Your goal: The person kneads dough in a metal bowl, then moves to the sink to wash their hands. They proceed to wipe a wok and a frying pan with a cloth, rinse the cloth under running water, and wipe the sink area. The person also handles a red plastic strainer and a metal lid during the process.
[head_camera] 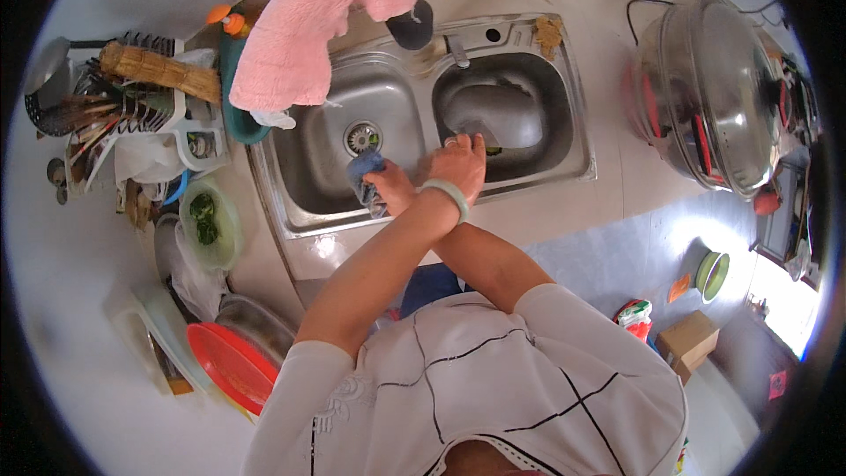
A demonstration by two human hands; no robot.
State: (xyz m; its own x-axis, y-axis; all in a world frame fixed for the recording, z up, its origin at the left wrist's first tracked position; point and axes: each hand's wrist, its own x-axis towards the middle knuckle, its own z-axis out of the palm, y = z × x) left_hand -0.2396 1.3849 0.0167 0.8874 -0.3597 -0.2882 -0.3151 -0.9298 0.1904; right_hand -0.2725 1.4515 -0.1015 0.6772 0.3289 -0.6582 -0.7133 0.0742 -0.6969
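Observation:
My forearms cross in front of a double steel sink (426, 102). My left hand (456, 165), below a pale bangle (453, 195), reaches over the divider towards the right basin, fingers slightly apart. Nothing shows in it, but its palm side is hidden. My right hand (393, 188) passes beneath the left arm and grips a bunched blue-grey cloth (367, 175) over the left basin. Beyond the cloth lies the drain strainer (363, 138), with a green scrap in it. A bright, rounded shiny area (505, 116) fills part of the right basin; I cannot tell if it is metal or water.
A pink towel (297, 33) hangs over the left basin's far side. The faucet (457, 51) stands behind the divider. A large steamer pot (707, 92) is on the right. On the left are a utensil rack (178, 139), a green bowl (228, 238) and a red basin (231, 363).

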